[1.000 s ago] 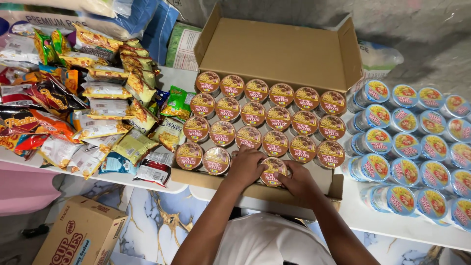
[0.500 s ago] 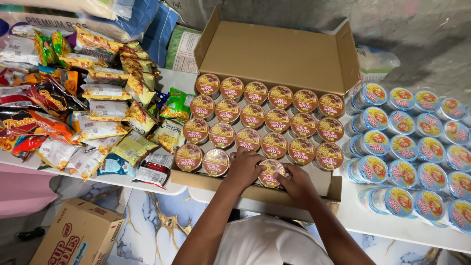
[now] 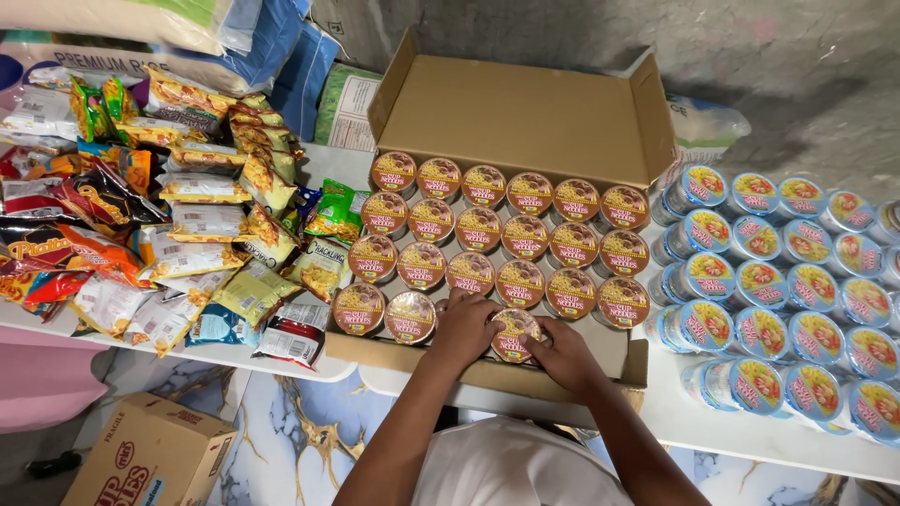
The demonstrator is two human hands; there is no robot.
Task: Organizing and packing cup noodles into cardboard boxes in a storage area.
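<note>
Eighteen brown-lidded noodle cups standing upright in three full rows of six inside the open cardboard box, lids up, packed side to side. Two more seated at the left end of the nearest row. One further, the front cup, gripped between both hands near the middle of that same row, lid up, low in the box, just beside the third row; impossible to tell whether fully seated on the box floor.

Left hand curled, fingertips pressed on the left edge of the front cup. Right hand likewise half closed, fingertips on the right edge. Nothing else held by either.

Judged from the layout: roughly four fifths filled. Bare cardboard showing at the right end of the nearest row, enough for one or two more. Slot beneath the left hand hidden, so no telling whether filled.

Around the box, on the white table: blue-lidded cups stacked on their sides at right, snack packets heaped at left. Below, a small carton on the floor.
</note>
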